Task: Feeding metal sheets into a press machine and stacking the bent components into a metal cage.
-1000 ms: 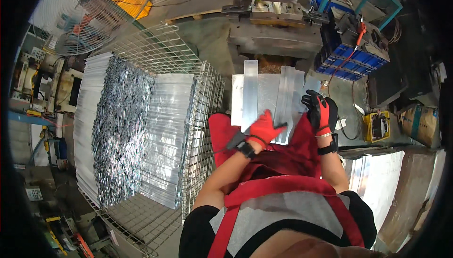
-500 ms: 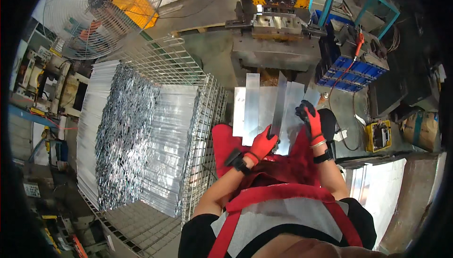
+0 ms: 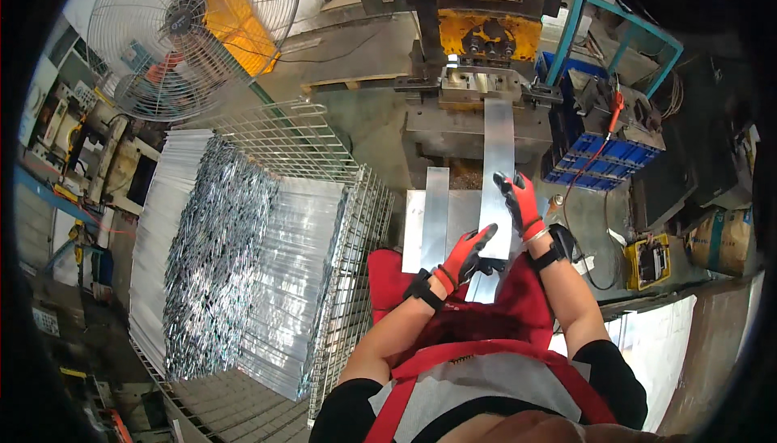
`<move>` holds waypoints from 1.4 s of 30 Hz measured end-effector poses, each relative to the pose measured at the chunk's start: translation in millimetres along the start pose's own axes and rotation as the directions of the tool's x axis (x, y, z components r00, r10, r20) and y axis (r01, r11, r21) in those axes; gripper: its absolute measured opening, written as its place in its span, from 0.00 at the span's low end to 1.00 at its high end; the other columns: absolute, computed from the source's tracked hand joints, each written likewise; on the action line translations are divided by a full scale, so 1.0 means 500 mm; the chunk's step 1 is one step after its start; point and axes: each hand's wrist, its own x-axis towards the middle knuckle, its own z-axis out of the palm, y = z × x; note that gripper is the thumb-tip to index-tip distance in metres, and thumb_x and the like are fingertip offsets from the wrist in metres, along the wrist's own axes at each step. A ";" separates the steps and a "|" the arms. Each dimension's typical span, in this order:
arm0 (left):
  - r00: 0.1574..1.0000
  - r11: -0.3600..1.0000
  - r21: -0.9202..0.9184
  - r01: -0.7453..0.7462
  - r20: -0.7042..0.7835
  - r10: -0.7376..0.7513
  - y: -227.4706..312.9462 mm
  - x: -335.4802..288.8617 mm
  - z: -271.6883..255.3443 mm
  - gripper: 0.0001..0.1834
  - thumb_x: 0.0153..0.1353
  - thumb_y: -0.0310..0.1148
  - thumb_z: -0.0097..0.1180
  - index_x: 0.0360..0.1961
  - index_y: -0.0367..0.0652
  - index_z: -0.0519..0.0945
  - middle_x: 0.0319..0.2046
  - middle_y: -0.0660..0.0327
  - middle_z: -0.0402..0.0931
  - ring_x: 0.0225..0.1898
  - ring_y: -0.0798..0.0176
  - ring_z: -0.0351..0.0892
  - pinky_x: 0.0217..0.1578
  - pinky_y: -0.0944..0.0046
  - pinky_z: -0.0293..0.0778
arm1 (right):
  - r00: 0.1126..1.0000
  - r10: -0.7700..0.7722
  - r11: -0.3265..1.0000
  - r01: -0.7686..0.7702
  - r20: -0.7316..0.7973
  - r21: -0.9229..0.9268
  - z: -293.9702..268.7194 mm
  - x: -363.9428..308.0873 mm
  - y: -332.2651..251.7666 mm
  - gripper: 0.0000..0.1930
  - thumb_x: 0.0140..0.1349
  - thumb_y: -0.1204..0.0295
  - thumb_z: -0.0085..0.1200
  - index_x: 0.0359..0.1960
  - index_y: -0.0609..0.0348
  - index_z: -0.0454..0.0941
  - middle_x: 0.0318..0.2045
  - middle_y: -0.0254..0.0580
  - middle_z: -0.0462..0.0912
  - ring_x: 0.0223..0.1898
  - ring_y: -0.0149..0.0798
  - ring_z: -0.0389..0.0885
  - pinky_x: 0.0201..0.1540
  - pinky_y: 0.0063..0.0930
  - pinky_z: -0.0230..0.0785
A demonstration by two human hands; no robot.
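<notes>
A long, flat metal strip (image 3: 497, 147) points away from me, its far end by the press die (image 3: 481, 84). My right hand (image 3: 522, 204), in a red glove with black fingers, grips the strip's right edge, fingers lying over its top. At the near left corner, my left hand (image 3: 463, 258), gloved alike, has its thumb over the strip and its dark fingers by the near end, partly hidden. Beneath and to the left, another metal strip (image 3: 435, 208) rests on a pale sheet-like surface (image 3: 413, 236) in front of my legs. Part of one more strip (image 3: 483, 285) shows below my hands.
A wire cage (image 3: 356, 257) at left holds stacked metal strips (image 3: 303, 265). Behind it stands a large fan (image 3: 186, 18). Blue crates (image 3: 587, 147) with a red-handled tool (image 3: 617, 111) are at right, near a yellow bin (image 3: 649, 261). The press (image 3: 490, 34) stands ahead.
One strip has been raised and moved forward, its far end now near the die. My right hand has closed on its right side; my left hand has shifted to its near end. The view tilted up.
</notes>
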 end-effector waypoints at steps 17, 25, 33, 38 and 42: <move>0.978 0.979 -0.151 -0.139 0.131 0.159 0.119 0.095 -0.017 0.17 0.64 0.44 0.42 0.43 0.42 0.73 0.33 0.54 0.77 0.22 0.55 0.79 0.17 0.62 0.78 | 0.984 -0.158 0.987 0.160 0.083 -0.010 0.067 0.159 -0.047 0.08 0.57 0.67 0.53 0.28 0.59 0.80 0.23 0.22 0.75 0.24 0.20 0.68 0.28 0.18 0.60; 0.976 0.979 -0.119 -0.166 0.120 0.180 0.119 0.084 0.003 0.14 0.63 0.42 0.46 0.35 0.42 0.73 0.25 0.61 0.74 0.18 0.61 0.78 0.16 0.64 0.77 | 0.994 -0.101 0.995 0.100 0.051 0.010 0.061 0.160 -0.037 0.07 0.55 0.69 0.54 0.27 0.58 0.80 0.22 0.23 0.76 0.23 0.20 0.68 0.27 0.17 0.60; 0.977 0.969 -0.169 -0.180 0.088 0.196 0.104 0.098 -0.012 0.16 0.63 0.42 0.45 0.42 0.41 0.75 0.29 0.58 0.78 0.21 0.62 0.79 0.18 0.65 0.77 | 0.981 -0.173 0.985 0.171 0.083 0.038 0.069 0.154 -0.043 0.07 0.55 0.69 0.54 0.26 0.58 0.81 0.22 0.25 0.77 0.23 0.21 0.69 0.27 0.19 0.60; 0.984 0.977 -0.168 -0.130 0.100 0.149 0.101 0.100 -0.014 0.17 0.63 0.42 0.44 0.41 0.39 0.75 0.29 0.56 0.78 0.22 0.61 0.79 0.19 0.64 0.76 | 0.989 -0.115 0.970 0.132 0.093 -0.206 0.049 0.152 -0.048 0.09 0.59 0.70 0.48 0.33 0.60 0.80 0.28 0.27 0.78 0.29 0.23 0.72 0.34 0.20 0.64; 0.977 0.988 -0.062 -0.138 0.157 0.146 0.105 0.107 -0.032 0.17 0.63 0.41 0.44 0.43 0.38 0.74 0.31 0.57 0.78 0.24 0.61 0.79 0.21 0.63 0.77 | 0.988 -0.107 0.992 0.114 0.111 -0.057 0.060 0.143 -0.054 0.09 0.59 0.68 0.50 0.31 0.59 0.79 0.27 0.26 0.77 0.28 0.22 0.70 0.33 0.20 0.63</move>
